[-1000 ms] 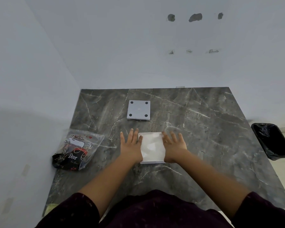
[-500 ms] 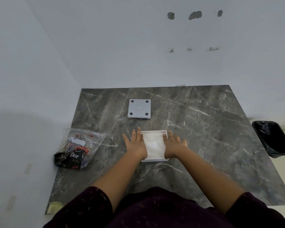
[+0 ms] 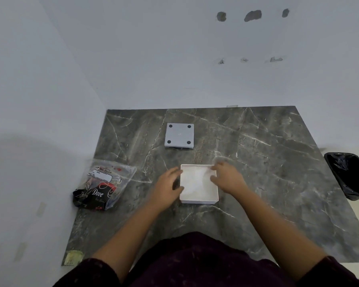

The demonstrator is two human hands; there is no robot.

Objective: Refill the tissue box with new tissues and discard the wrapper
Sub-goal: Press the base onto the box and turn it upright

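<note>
A white square tissue box [image 3: 199, 198] lies open on the dark marble table, with white tissues [image 3: 195, 181] inside it. My left hand [image 3: 168, 185] curls against the box's left side. My right hand [image 3: 226, 179] rests over its far right corner, fingers bent onto the tissues. A grey square lid [image 3: 179, 135] with four black feet lies upside down farther back. The crumpled plastic wrapper [image 3: 102, 185] lies at the table's left edge.
A black-lined bin [image 3: 350, 175] stands on the floor right of the table [image 3: 267, 172]. White walls close the back and the left side. A small yellowish sticker [image 3: 73, 257] sits at the table's near left corner.
Both hands went from lying flat on the box's sides to curled fingers. The right hand shifted toward the far right corner, exposing more of the tissues.
</note>
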